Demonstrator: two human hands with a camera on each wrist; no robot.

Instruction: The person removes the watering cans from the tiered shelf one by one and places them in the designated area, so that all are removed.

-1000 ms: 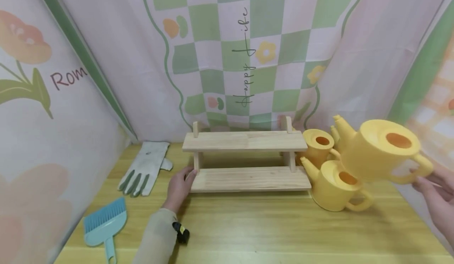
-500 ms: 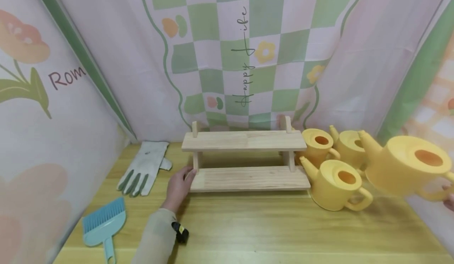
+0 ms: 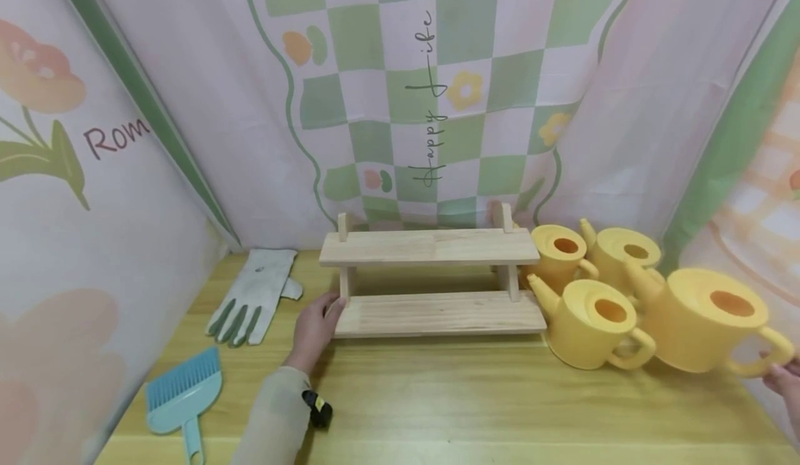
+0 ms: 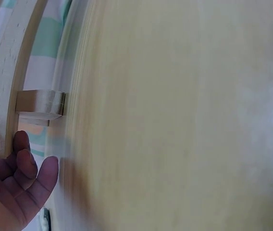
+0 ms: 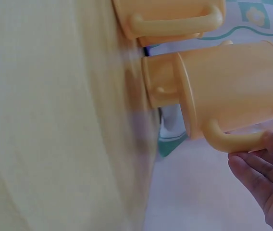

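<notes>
Left hand rests against the left end of the shelf rack's lower board, fingers loosely curved on the edge, thumb by the upright; not a real grip, more a steadying touch. Rack sits mid-table, toward the back edge, two wooden tiers, both bare. Right hand at the table's right edge, mostly out of the head view; the wrist view shows the fingers fairly straight under the handle of the big can, thumb at the handle's outer curve. Can't tell for sure whether it's pinching or just touching. Big can is near the right edge, tilted slightly, spout pointing left toward the others; whether its base is down on the table is unclear. Three more yellow cans just left of it: front can beside the rack's right end, two back cans behind, near the back edge. Glove lies flat left of the rack. Blue brush at the front-left corner.
</notes>
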